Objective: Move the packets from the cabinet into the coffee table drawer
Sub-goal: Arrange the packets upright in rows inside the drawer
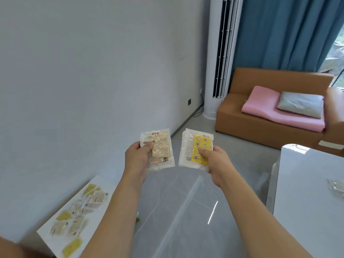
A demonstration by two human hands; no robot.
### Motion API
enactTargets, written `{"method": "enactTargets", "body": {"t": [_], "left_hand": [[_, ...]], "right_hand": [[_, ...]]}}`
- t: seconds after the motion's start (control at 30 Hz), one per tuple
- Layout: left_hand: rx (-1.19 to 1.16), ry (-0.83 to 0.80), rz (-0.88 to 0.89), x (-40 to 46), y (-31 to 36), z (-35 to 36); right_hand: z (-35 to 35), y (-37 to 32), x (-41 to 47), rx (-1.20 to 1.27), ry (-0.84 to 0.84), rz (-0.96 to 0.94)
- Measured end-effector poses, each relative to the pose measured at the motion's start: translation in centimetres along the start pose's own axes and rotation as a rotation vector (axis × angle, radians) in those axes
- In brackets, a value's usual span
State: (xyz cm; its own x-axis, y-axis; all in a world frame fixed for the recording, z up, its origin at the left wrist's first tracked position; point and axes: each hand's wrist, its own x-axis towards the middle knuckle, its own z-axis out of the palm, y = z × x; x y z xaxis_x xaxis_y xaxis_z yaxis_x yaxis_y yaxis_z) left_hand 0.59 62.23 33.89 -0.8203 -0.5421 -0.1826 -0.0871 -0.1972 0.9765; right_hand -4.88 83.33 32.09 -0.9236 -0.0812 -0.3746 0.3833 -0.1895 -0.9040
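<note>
While both arms reach forward above the floor, the left hand (136,157) pinches a beige packet (158,149) and the right hand (214,161) pinches a yellow packet (195,149); more packets (78,211) lie on the cabinet top (104,181) at lower left.

Daylight is coming in from my right, past the curtain (283,32); floor (186,211) is glaring; wide-angle is bending edges; packets on cabinet (74,207) are blurring.
</note>
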Motion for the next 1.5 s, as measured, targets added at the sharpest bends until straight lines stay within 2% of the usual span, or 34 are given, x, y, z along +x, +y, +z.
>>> {"method": "enactTargets", "body": {"t": [0.23,0.57,0.97,1.2,1.33,1.5], "left_hand": [[0.002,-0.015,-0.004,-6.1,-1.6,5.8],[-0.012,-0.015,0.043,-20.0,-5.0,18.1],[-0.011,-0.05,-0.007,-30.5,-8.7,27.0],[-0.027,-0.017,0.036,-41.3,-11.3,35.3],[-0.018,-0.032,0.011,-47.0,-13.2,40.7],[-0.005,-0.016,0.048,-50.0,-13.9,44.2]], "right_hand": [[-8.7,-1.4,-2.3,0.045,0.002,-0.035],[-27.1,-3.3,-8.2,0.036,0.014,-0.083],[-39.7,-3.6,-14.0,0.044,0.053,-0.059],[-53.1,-4.1,-18.7,0.06,0.013,-0.038],[-61.6,-5.1,-21.2,0.063,0.068,-0.046],[-66.2,-6.4,-22.2,0.065,0.052,-0.037]]}}
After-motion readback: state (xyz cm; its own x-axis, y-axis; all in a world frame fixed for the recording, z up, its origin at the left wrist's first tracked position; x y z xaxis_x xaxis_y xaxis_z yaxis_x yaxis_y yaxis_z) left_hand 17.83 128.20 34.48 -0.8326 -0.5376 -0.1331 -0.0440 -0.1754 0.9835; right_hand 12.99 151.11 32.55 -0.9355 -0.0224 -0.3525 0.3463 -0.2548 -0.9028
